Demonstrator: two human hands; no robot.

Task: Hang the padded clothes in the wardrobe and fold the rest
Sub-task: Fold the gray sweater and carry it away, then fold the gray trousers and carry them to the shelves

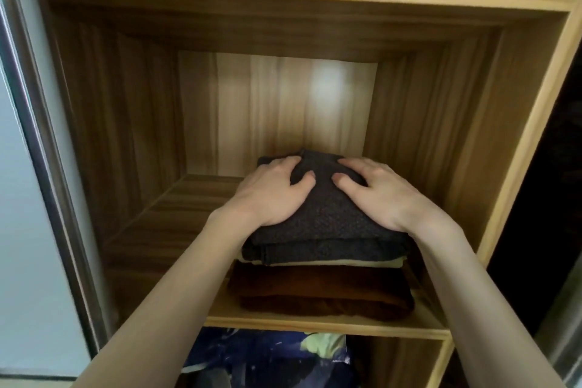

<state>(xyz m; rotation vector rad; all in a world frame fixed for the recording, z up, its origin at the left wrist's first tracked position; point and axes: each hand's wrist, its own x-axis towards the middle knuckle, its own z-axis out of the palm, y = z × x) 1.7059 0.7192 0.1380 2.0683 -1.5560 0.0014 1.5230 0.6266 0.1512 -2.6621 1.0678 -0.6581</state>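
A folded dark grey garment (pixel 318 214) is pressed flat on top of a small stack on the wardrobe shelf (pixel 315 323) by the left hand (pixel 274 195) and right hand (pixel 374 192), fingers spread and released, nothing gripped. A cream layer (pixel 340 262) and a brown garment (pixel 321 293) are underneath.

A home is indicated, most likely a bedroom: a built-in wooden wardrobe (pixel 519 79) with open shelves is seen, edged by a metal-framed sliding door (pixel 34 123). Folded clothes (pixel 321 264) are stacked on one shelf (pixel 315 323), and patterned fabric (pixel 267 356) is stored below.
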